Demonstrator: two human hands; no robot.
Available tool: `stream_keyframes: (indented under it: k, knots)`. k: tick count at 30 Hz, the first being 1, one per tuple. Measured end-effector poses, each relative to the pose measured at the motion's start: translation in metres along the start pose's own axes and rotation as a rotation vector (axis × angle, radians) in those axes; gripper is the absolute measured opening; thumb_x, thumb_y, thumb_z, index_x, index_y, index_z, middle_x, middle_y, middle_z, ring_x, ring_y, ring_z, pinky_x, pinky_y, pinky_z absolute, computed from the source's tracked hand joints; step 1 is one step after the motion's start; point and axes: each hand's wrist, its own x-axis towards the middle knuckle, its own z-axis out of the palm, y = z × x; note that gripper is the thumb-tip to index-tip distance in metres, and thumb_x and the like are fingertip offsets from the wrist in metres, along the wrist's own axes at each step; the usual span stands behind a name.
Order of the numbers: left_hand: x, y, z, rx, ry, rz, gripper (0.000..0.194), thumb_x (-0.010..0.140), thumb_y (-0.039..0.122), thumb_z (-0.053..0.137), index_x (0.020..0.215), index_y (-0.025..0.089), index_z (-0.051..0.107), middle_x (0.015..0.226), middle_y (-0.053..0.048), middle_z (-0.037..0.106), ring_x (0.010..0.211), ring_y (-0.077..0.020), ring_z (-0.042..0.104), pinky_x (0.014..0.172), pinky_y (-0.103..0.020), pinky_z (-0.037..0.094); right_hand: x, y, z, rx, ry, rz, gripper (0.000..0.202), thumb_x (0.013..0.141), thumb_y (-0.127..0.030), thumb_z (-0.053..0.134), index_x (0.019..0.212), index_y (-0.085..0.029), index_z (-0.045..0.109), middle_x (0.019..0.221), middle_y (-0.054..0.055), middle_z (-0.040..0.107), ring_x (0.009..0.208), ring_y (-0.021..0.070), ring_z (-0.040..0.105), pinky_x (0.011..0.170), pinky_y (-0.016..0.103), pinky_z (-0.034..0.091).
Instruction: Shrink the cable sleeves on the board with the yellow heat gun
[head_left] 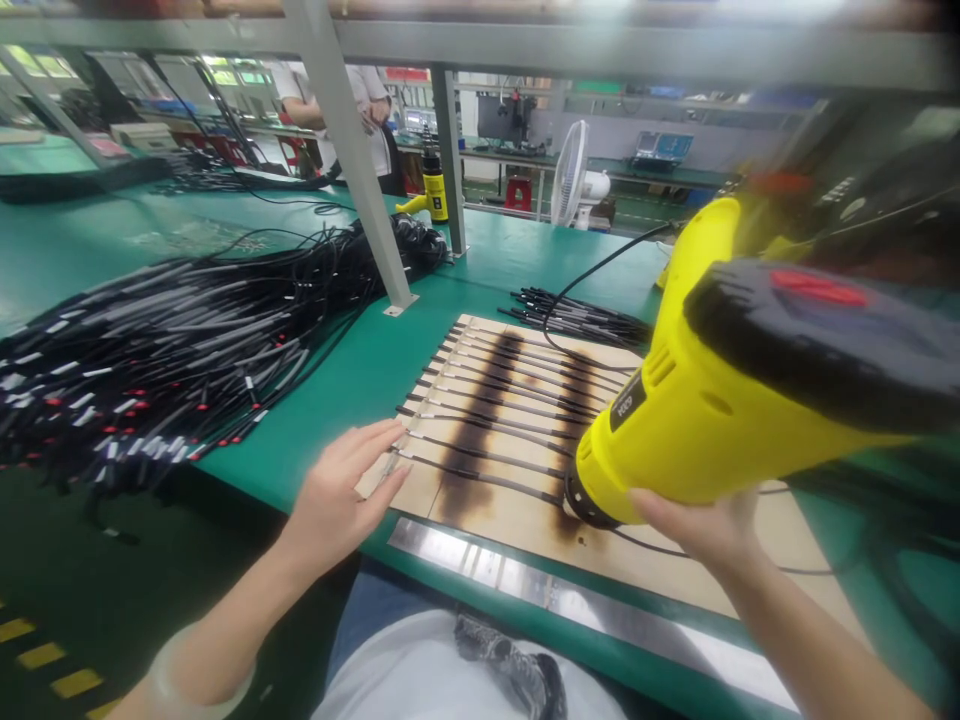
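My right hand (697, 520) is wrapped round a yellow heat gun (697, 400) with a black rear end. The gun's nozzle is low over the right dark scorched stripe of a pale wooden board (517, 515), close to the nearest cables. Several thin black cables (502, 483) lie side by side across the board, their left ends at a strip along its left edge. My left hand (346, 485) is at that edge, by the ends of the nearest cables, its fingers stretched out and apart. Nothing shows between them.
Large bundles of black cables (187, 350) lie at the left, and a smaller bundle (577, 318) behind the board. Grey posts (352, 150) rise from the green table (330, 400). Farther back are another yellow heat gun (435, 190), a white fan (574, 175) and a standing person (337, 110).
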Motion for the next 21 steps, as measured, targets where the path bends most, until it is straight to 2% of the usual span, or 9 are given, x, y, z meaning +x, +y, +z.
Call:
stream_keyframes:
  k: [3,6,9,11,13,15,17,19,21]
  knots:
    - [0.025,0.025,-0.026,0.204,0.218,0.140,0.057,0.074,0.021,0.063,0.127,0.021,0.042,0.126,-0.007,0.050,0.113,-0.0219,0.050,0.096,-0.040,0.043,0.032,-0.026,0.006,0.022,-0.040,-0.029,0.046,0.056,-0.031,0.074,0.095,-0.016,0.055,0.094,0.007,0.060,0.083,0.0188,0.059,0.068,0.031,0.052]
    - [0.049,0.056,-0.054,0.449,0.426,0.357,0.070,0.070,0.022,0.067,0.132,0.022,0.033,0.140,-0.004,0.031,0.126,-0.0275,0.035,0.101,-0.051,0.036,0.067,-0.056,0.020,0.040,-0.306,-0.023,0.056,0.053,-0.033,0.073,0.100,-0.011,0.051,0.090,0.005,0.058,0.077,0.0147,0.057,0.066,0.027,0.049]
    - [0.064,0.081,-0.069,0.639,0.253,0.495,0.044,0.082,0.012,0.051,0.124,0.025,0.042,0.143,0.001,0.026,0.136,-0.0264,0.009,0.106,-0.059,0.018,0.086,-0.072,0.044,-0.093,-0.521,-0.194,0.045,0.054,-0.029,0.068,0.094,-0.014,0.052,0.083,0.000,0.056,0.071,0.0098,0.054,0.063,0.020,0.045]
    - [0.070,0.089,-0.067,0.736,0.145,0.511,0.044,0.085,0.003,0.037,0.124,0.023,0.042,0.141,-0.001,0.029,0.136,-0.0253,0.003,0.105,-0.061,0.011,0.090,-0.073,0.064,-0.163,-0.639,-0.355,0.040,0.060,-0.032,0.063,0.094,-0.016,0.052,0.085,0.000,0.055,0.074,0.0107,0.053,0.064,0.021,0.044]
    - [0.074,0.086,-0.060,0.785,0.092,0.453,0.047,0.085,0.002,0.031,0.128,0.020,0.040,0.138,-0.006,0.035,0.135,-0.0283,0.012,0.103,-0.061,0.015,0.090,-0.073,0.082,-0.262,-0.760,-0.439,0.035,0.063,-0.034,0.057,0.091,-0.015,0.052,0.085,0.003,0.055,0.074,0.0135,0.053,0.062,0.024,0.043]
    - [0.079,0.074,-0.050,0.774,0.062,0.390,0.044,0.085,0.013,0.036,0.129,0.015,0.039,0.131,-0.011,0.044,0.125,-0.0326,0.035,0.097,-0.055,0.030,0.090,-0.077,0.094,-0.373,-0.819,-0.458,0.036,0.064,-0.034,0.056,0.092,-0.012,0.050,0.085,0.005,0.055,0.075,0.0164,0.052,0.064,0.030,0.045]
    - [0.083,0.056,-0.040,0.747,0.072,0.344,0.042,0.081,0.027,0.044,0.121,0.014,0.045,0.114,-0.011,0.057,0.101,-0.0304,0.054,0.082,-0.046,0.041,0.089,-0.090,0.095,-0.493,-0.750,-0.450,0.033,0.067,-0.027,0.054,0.094,-0.010,0.049,0.089,0.008,0.053,0.082,0.0199,0.052,0.075,0.041,0.044]
    - [0.085,0.034,-0.033,0.678,0.071,0.237,0.035,0.075,0.038,0.047,0.099,0.014,0.055,0.084,-0.008,0.063,0.078,-0.0259,0.059,0.070,-0.040,0.042,0.086,-0.106,0.084,-0.560,-0.591,-0.455,0.025,0.073,-0.017,0.049,0.097,-0.008,0.048,0.096,0.010,0.051,0.095,0.0231,0.049,0.088,0.051,0.037]
    - [0.084,0.010,-0.027,0.542,0.049,0.012,0.040,0.068,0.050,0.052,0.085,0.015,0.056,0.072,-0.006,0.059,0.071,-0.0237,0.058,0.064,-0.035,0.043,0.078,-0.115,0.063,-0.466,-0.497,-0.529,0.025,0.080,-0.014,0.043,0.104,-0.010,0.046,0.109,0.010,0.047,0.110,0.0223,0.042,0.097,0.046,0.033]
